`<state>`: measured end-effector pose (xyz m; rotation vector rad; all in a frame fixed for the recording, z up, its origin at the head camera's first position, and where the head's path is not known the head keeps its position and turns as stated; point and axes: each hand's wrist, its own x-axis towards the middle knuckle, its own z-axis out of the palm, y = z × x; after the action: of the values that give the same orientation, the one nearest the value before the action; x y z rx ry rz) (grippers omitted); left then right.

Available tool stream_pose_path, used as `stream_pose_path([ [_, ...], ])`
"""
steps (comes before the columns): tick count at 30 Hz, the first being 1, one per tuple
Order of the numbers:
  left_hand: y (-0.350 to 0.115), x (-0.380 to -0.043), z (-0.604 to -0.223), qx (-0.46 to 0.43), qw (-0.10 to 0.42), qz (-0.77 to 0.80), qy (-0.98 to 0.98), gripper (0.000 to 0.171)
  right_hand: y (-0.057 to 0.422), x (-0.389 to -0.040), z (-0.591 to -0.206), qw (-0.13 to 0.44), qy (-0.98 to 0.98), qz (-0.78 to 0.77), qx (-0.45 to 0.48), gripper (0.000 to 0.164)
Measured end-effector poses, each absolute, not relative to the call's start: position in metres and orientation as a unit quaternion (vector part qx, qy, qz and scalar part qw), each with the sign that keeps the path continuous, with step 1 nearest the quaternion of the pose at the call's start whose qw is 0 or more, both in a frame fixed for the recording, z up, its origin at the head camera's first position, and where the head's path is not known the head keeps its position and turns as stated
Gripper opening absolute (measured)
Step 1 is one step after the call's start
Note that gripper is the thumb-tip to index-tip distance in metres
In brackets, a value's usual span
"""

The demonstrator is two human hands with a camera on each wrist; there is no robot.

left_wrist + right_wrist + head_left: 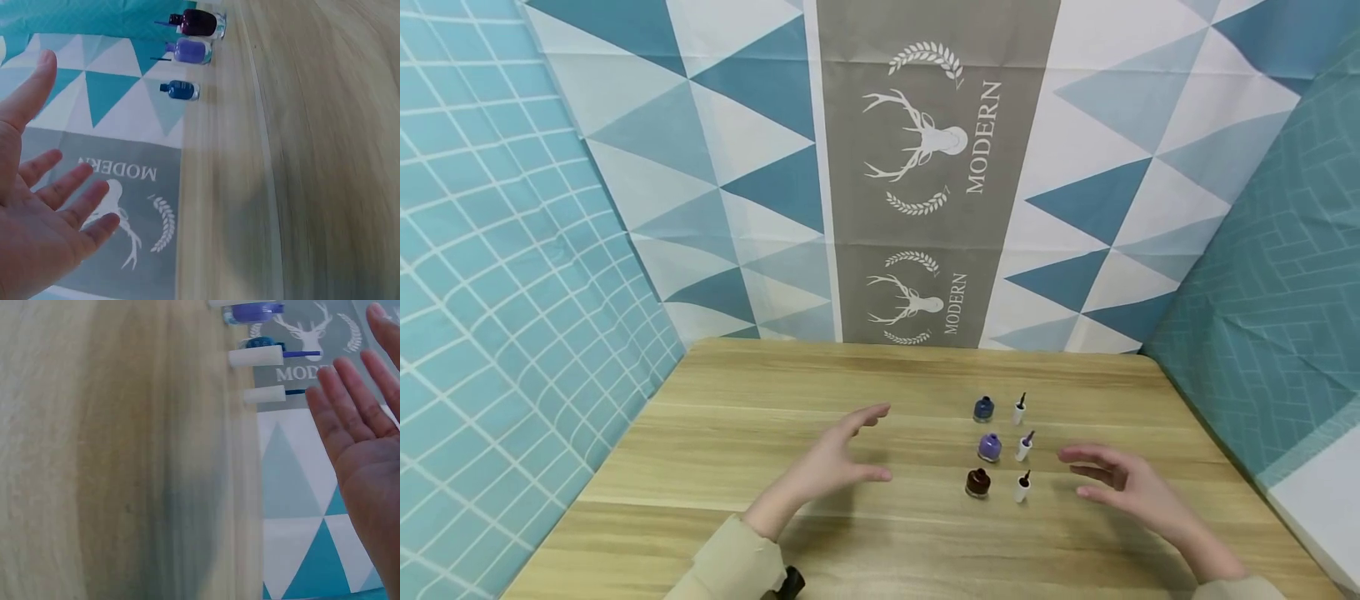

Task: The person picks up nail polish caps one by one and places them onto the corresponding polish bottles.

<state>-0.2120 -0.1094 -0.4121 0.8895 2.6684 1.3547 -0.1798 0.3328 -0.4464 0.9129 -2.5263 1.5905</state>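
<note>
Three uncapped nail polish bottles stand in a column on the table: a dark blue bottle [983,409] at the back, a purple bottle [989,448] in the middle and a dark brown-red bottle [977,483] in front. To their right, the back white cap [1018,412], middle white cap [1023,450] and front white cap [1022,490] stand with brushes upward. My left hand [831,467] hovers left of the bottles, thumb and fingers spread apart, holding nothing. Right of the caps, my right hand [1131,490] is also raised with loosely bent fingers and touches nothing.
A wooden table [700,450] carries the bottles and caps. Behind it hangs a patterned cloth [760,192], with a blue grid cloth [497,250] on the left and a teal cloth [1285,275] on the right. A small black object [791,582] lies by the left sleeve.
</note>
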Motion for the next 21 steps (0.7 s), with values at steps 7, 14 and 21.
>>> stream_pose_path([
  [7, -0.09, -0.221, -0.416, 0.316, 0.034, 0.445, 0.837, 0.086, 0.328, -0.187, -0.454, 0.002, -0.788, 0.519, 0.332, 0.045],
  [14, -0.071, -0.227, -0.422, 0.324, 0.059, 0.46, 0.824, 0.075, 0.324, -0.187, -0.456, -0.038, -0.819, 0.495, 0.289, 0.042],
  [21, -0.051, -0.232, -0.427, 0.325, 0.09, 0.471, 0.815, 0.069, 0.317, -0.187, -0.46, -0.067, -0.848, 0.456, 0.262, 0.041],
])
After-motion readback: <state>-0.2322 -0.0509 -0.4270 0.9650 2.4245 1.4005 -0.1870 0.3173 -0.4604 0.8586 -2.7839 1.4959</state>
